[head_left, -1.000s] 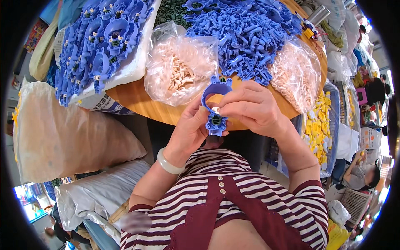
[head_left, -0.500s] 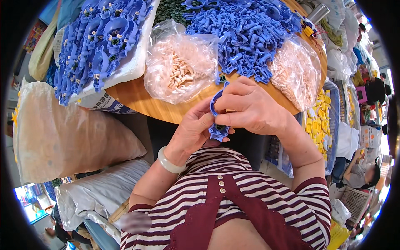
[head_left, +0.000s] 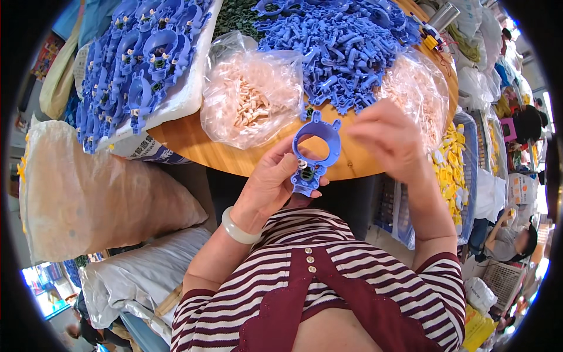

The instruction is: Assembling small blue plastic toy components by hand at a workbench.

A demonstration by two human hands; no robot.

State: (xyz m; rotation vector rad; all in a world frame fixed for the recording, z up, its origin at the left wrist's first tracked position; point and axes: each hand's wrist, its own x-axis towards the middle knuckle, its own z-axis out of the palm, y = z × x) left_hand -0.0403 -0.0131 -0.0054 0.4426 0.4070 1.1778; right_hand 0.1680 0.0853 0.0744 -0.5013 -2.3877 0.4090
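Observation:
My left hand (head_left: 272, 176) grips a blue plastic ring-shaped part (head_left: 334, 144) by its lower end, over the near edge of the round wooden table (head_left: 234, 159). The part has two small lugs on top, a dark green piece in its body and a small pale piece beside my thumb. Off to the right, my right hand (head_left: 390, 138) is apart from it and smeared by motion, so its fingers are hard to read. It is nearest the right clear bag of pale pink pieces (head_left: 417, 94). Another clear bag (head_left: 252, 108) of such pieces lies left of centre.
A heap of small blue plastic parts (head_left: 334, 53) covers the table's far side, beside dark green pieces (head_left: 237, 20). At the left, a white foam tray (head_left: 190, 100) carries rows of blue ring parts. Yellow parts (head_left: 448, 176) fill a crate at the right. Large sacks (head_left: 105, 193) stand at the left.
My right hand has let go of the blue part and moved right, toward the pale pieces. The part has turned in my left hand, so its ring opening now shows.

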